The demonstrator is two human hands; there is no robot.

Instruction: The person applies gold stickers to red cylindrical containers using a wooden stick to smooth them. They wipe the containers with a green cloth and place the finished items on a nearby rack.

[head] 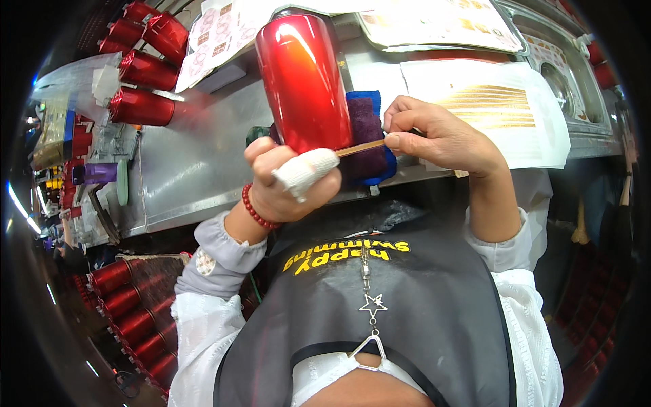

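Observation:
A large glossy red metal container (305,81) lies on its side on a folded purple towel (365,127) and a blue cloth (376,102). My left hand (290,188), its thumb in a white covering and a red bead bracelet at the wrist, is at the container's near end. It grips one end of a thin gold-brown strip (362,148). My right hand (432,132) pinches the strip's other end between thumb and finger, just right of the towel. Whether the strip touches the container cannot be told. Right of my right hand, a white sheet (549,102) bears several gold strips (491,104).
Several red containers (142,106) lie at the metal bench's (203,163) back left; more (114,277) are stacked below left. Printed sheets (213,40) lie behind them. A tray with printed sheets (442,25) stands at the back, beside a metal sink (600,109).

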